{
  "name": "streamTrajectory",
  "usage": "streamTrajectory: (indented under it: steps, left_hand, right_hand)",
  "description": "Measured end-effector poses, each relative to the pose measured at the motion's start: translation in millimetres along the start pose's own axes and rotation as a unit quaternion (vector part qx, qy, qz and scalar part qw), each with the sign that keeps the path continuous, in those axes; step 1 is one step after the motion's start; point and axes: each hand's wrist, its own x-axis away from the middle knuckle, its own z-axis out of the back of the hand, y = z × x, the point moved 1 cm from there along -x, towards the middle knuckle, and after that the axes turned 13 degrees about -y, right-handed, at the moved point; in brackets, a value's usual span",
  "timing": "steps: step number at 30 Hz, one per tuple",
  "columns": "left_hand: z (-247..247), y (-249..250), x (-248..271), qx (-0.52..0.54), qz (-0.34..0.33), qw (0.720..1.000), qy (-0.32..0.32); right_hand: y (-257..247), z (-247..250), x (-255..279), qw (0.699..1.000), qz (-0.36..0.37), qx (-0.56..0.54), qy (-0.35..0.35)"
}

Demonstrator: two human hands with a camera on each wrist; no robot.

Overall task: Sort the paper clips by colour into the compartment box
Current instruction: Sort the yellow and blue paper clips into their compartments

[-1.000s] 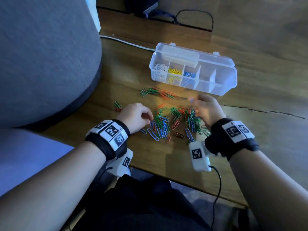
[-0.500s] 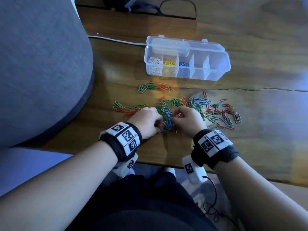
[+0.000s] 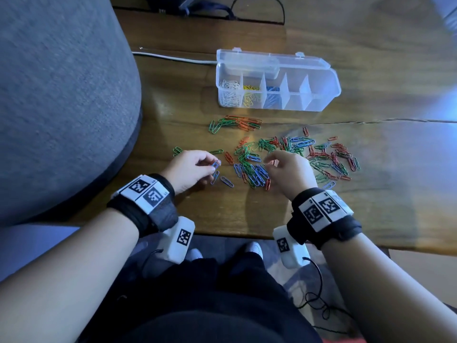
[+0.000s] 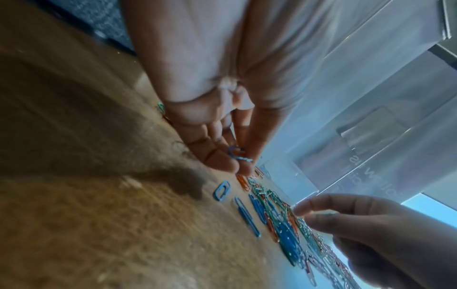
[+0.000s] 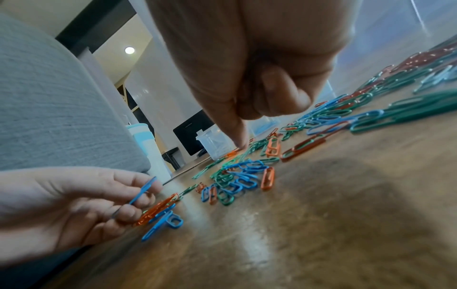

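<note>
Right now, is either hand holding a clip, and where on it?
The left hand pinches a blue clip between thumb and fingertips, near one end. The right hand holds nothing; one finger points down into the pile.

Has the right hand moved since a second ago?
Yes. The right hand has pulled back from near the compartment box toward the table's near edge.

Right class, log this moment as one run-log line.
left hand: pinches blue clip | right hand: over mixed pile, fingertip down | compartment box: white, yellow, blue filled
</note>
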Motion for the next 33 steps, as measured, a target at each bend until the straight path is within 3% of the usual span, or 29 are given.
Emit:
streamTrajectory:
  steps: [5,13,16,18,20,22,24,26,31,32,33]
  left_hand:
    - [-8,7,-4,-0.010,0.046,0.999,-0.005]
    - [-8,21,-5,-0.201,0.043,0.978,0.038]
    - [0,17,-3,-0.194,0.046,0.977,0.070]
    - [8,13,-2,-0.164,0.049,0.982,0.085]
    - [15,8,0,-0.161,0.059,0.980,0.098]
    - [19,4,3,-0.192,0.077,0.972,0.109]
    - [16,4,6,-0.235,0.090,0.961,0.114]
    - [8,7,6,-0.264,0.089,0.955,0.104]
    - [-13,14,1,-0.330,0.102,0.934,0.089]
    - [-15,15,0,-0.335,0.102,0.932,0.090]
    - [-16,16,-2,-0.339,0.101,0.931,0.087]
  right_hand:
    - [-14,-4,-10,0.999,-0.001,0.045,-0.014]
    - [-16,-6,-21,0.991,-0.049,0.123,-0.036]
    - [-10,-2,-18,0.996,-0.039,0.075,-0.036]
    - [-6,4,-12,0.998,-0.021,-0.050,-0.025]
    - [-4,9,-3,0.974,-0.010,-0.223,-0.036]
    - [-1,9,6,0.896,-0.007,-0.434,-0.095]
    - [2,4,12,0.807,0.005,-0.573,-0.142]
    - [0,0,16,0.764,0.028,-0.625,-0.158]
    - [-18,-6,15,0.737,0.039,-0.652,-0.171]
    - [-21,-8,13,0.740,0.033,-0.649,-0.172]
    - [-23,-11,10,0.764,0.022,-0.623,-0.164]
